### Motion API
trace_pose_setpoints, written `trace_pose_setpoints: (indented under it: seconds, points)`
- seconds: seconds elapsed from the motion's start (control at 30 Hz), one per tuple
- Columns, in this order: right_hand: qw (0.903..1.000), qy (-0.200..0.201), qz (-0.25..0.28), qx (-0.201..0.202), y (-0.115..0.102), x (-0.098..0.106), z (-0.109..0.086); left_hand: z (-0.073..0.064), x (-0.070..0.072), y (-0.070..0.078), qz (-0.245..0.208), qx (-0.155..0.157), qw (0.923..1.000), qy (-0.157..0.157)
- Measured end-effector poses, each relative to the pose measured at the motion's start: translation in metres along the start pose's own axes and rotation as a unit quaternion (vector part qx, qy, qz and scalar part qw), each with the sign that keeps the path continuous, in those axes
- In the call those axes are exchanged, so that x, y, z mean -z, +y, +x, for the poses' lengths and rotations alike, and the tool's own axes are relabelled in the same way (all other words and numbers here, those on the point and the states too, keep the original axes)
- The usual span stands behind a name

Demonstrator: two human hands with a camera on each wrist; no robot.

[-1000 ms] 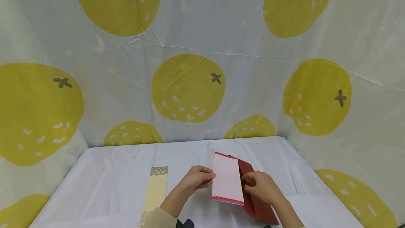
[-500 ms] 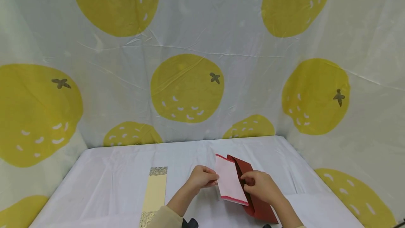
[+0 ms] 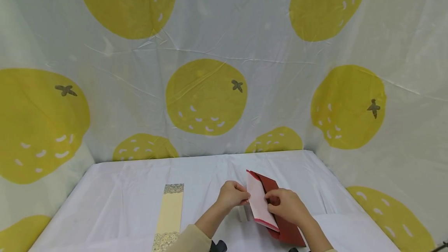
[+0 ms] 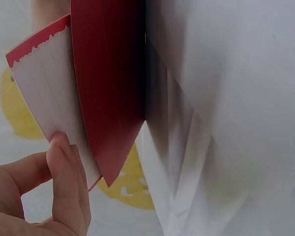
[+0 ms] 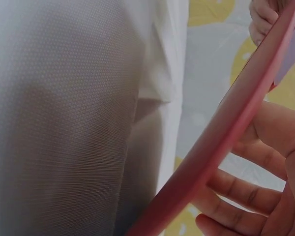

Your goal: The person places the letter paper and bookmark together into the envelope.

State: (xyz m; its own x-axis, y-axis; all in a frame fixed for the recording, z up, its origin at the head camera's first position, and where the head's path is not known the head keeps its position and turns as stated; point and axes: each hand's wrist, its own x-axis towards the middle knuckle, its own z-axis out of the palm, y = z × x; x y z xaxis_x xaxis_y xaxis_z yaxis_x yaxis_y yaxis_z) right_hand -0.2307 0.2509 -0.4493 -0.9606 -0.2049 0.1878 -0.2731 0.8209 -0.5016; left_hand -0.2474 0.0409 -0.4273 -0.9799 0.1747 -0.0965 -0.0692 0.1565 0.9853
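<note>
In the head view, a pale pink card (image 3: pixel 259 201) with ragged red bands at its ends stands tilted at the mouth of a red envelope (image 3: pixel 289 230). My left hand (image 3: pixel 232 195) pinches the card's left edge. In the left wrist view, faint dotted lines run along the card (image 4: pixel 46 81), and its far side is hidden behind the envelope (image 4: pixel 108 88). My right hand (image 3: pixel 288 204) grips the envelope at its opening, thumb and forefinger close to the card. The right wrist view shows fingers (image 5: pixel 241 191) behind the envelope's red side (image 5: pixel 221 132).
A cream paper strip (image 3: pixel 171 211) with ornate grey patterned ends lies left of my left arm. White cloth covers the table (image 3: pixel 122 189). A white curtain with yellow fruit prints (image 3: pixel 206 96) hangs behind and at both sides.
My left hand has moved right with the card, which now sits deeper in the red envelope and shows a narrower face. My right hand and the envelope have barely moved.
</note>
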Motion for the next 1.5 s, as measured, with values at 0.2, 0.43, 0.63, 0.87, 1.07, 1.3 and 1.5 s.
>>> trace_pose_setpoints:
  seconds: [0.2,0.43,0.63,0.87,1.07,1.3,1.5]
  points:
    - [1.0,-0.005,0.003,0.003,-0.001,0.001,0.0,0.001,-0.008,0.003,0.007,-0.014,0.9997,0.018]
    - [1.0,-0.002,0.002,0.007,-0.002,0.001,0.001,0.01,-0.014,0.003,0.037,-0.022,0.998,0.046]
    - [1.0,0.0,-0.004,0.007,-0.001,0.0,0.001,0.012,-0.023,0.0,0.064,-0.03,0.9957,0.059]
    - [0.9999,0.004,-0.007,0.011,-0.002,0.0,0.002,0.013,-0.035,0.002,0.086,-0.025,0.9934,0.071]
    - [0.9999,0.003,-0.001,0.01,-0.003,0.0,0.002,0.016,-0.041,0.001,0.125,-0.018,0.9889,0.078]
    - [0.9998,0.006,-0.001,0.017,-0.003,-0.001,0.003,0.018,-0.047,-0.007,0.118,0.002,0.9903,0.073]
    - [0.9998,0.003,-0.002,0.019,-0.004,-0.003,0.002,0.016,-0.054,-0.016,0.102,0.0,0.9924,0.069]
